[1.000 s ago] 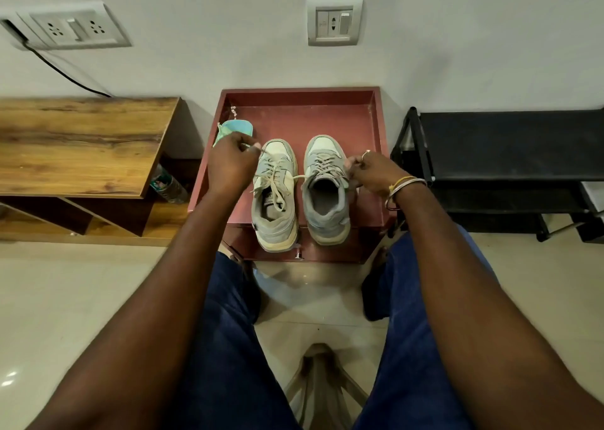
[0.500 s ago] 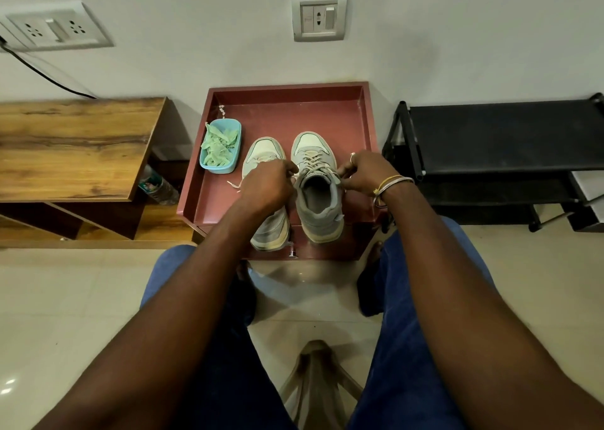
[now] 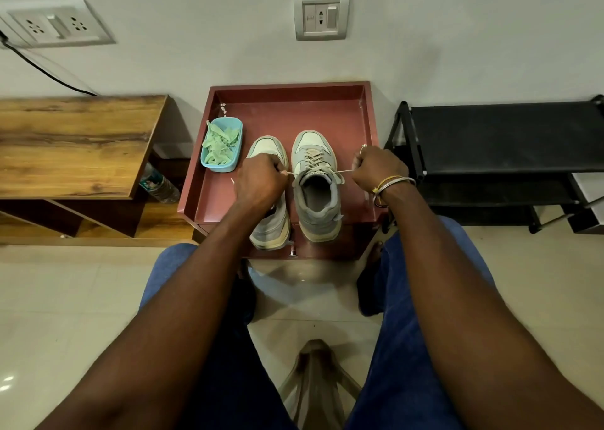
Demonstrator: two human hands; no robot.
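Two grey and cream sneakers stand side by side, toes to the wall, on a red tray-top stand [image 3: 346, 103]. The right sneaker [image 3: 316, 197] has its beige lace [image 3: 343, 171] pulled taut sideways across its top. My left hand [image 3: 260, 181] grips one lace end over the left sneaker [image 3: 269, 227], hiding most of that shoe. My right hand [image 3: 379, 170], with bangles on the wrist, grips the other lace end to the right of the shoe.
A blue tub [image 3: 222, 144] of pale green strips sits on the tray's left side. A wooden shelf unit [image 3: 75, 145] stands to the left with a bottle [image 3: 158, 184] beside it, a black rack [image 3: 503, 139] to the right. Wall sockets [image 3: 322, 14] above.
My left hand came from the tray's left side to the right sneaker's lace. Both hands then drew apart, stretching the lace straight across the shoe.
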